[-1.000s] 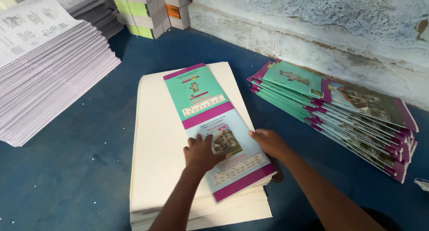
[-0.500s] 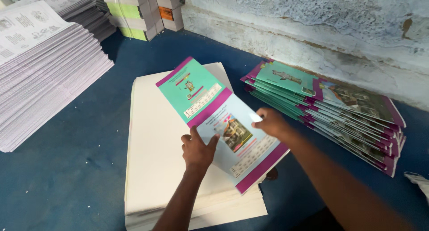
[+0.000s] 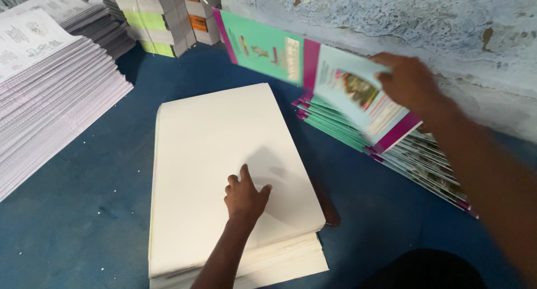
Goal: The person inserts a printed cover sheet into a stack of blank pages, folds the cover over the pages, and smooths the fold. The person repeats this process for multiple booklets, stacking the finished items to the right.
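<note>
My right hand (image 3: 411,82) grips a printed cover sheet (image 3: 313,76), green, white and magenta, and holds it in the air over the pile of same-coloured covers (image 3: 414,154) by the wall. My left hand (image 3: 244,198) rests flat, fingers apart, on the blank white top sheet of a thick stack of sheets (image 3: 224,154) lying on the blue surface in front of me.
A tall pile of printed white pages (image 3: 45,93) lies at the left. Bundles of stacked booklets (image 3: 162,20) stand at the back by the rough pale wall (image 3: 391,15). The blue table surface (image 3: 72,227) surrounds the stacks.
My right hand lifted the coloured cover off the white stack and swung it right and up toward the pile by the wall. My left hand let go of it and stays on the stack.
</note>
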`<state>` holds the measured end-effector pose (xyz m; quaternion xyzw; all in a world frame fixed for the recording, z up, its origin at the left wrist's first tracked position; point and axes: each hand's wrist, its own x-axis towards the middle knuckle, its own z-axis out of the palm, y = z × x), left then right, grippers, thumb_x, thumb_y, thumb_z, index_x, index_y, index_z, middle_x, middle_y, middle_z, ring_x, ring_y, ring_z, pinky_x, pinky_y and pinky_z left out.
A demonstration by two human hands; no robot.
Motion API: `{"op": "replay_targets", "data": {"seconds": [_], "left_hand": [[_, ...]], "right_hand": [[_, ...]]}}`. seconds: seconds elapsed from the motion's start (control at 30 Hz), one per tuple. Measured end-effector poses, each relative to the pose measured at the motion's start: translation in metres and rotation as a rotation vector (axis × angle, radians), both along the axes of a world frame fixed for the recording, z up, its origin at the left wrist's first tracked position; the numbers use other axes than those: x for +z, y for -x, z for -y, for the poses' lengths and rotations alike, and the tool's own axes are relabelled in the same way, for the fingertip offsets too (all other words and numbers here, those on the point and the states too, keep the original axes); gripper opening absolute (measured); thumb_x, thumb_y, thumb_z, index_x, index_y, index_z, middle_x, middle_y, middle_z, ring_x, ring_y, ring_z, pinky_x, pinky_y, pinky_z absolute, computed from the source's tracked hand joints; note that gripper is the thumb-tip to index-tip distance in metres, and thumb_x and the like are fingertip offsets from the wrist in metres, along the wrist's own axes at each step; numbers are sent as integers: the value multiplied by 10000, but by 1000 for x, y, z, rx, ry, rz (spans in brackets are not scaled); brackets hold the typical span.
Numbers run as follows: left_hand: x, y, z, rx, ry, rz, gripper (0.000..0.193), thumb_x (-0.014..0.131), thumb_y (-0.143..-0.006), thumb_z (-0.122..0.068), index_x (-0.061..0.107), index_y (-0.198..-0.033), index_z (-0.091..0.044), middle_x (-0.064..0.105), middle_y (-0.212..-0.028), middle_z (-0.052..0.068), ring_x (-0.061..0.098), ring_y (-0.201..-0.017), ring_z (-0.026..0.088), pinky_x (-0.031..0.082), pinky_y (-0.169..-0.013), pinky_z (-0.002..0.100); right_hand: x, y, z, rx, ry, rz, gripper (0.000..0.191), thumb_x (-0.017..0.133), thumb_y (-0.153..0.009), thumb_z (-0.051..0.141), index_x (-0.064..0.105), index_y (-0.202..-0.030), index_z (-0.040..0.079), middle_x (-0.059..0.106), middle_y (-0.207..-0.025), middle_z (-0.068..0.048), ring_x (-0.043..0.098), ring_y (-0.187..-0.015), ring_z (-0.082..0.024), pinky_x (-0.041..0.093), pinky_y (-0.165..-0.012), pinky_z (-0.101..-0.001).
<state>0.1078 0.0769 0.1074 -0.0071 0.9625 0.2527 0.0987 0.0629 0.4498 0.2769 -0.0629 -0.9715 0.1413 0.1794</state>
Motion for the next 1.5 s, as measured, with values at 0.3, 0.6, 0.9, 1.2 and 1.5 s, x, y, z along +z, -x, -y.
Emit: {"op": "replay_targets", "data": {"seconds": [0.3, 0.6, 0.9, 1.2, 1.5], "left_hand": [[-4, -5, -7, -27, 62, -19, 938, 792, -851, -411, 265, -1570, -117, 410, -1424, 263, 490, -1303, 428, 500, -1020, 538], [-16, -7, -11, -86, 129, -44, 941, 793, -854, -412, 250, -1562, -114, 361, -1459, 294, 344, -1414, 477, 436, -1074, 578], [-21, -9, -20, -131, 180, -28, 922, 778, -863, -414, 251, -1564, -130, 347, -1472, 306, 285, -1427, 556, 452, -1077, 586], [-24, -7, -22, -144, 211, -28, 861, 759, -874, -422, 307, -1537, -110, 354, -1460, 308, 283, -1418, 566, 465, -1071, 566], [-31, -9, -13, -154, 161, -107, 690, 782, -830, -359, 505, -1376, -39, 451, -1409, 288, 379, -1385, 507, 519, -1025, 529]], "right_hand": [[-41, -34, -91, -76, -618, -115, 278, 589, -1052, 190, 719, -1288, 257, 771, -1059, -84, 736, -954, -271, 543, -797, -462], [-139, -69, -149, -325, -595, 381, 333, 605, -1008, 207, 727, -1312, 268, 768, -1072, -129, 745, -980, -286, 584, -910, -465], [-174, -91, -169, -422, -647, 282, 336, 599, -1018, 260, 746, -1318, 286, 640, -1316, -154, 621, -1258, -326, 535, -1045, -483], [-208, -69, -194, -435, -563, 216, 359, 566, -1049, 158, 739, -1356, 226, 669, -1237, -202, 652, -1174, -382, 504, -1063, -541], [-213, -45, -144, -391, -150, 283, 536, 662, -888, 198, 646, -1419, 138, 666, -1267, -254, 658, -1150, -410, 490, -980, -621]]}}
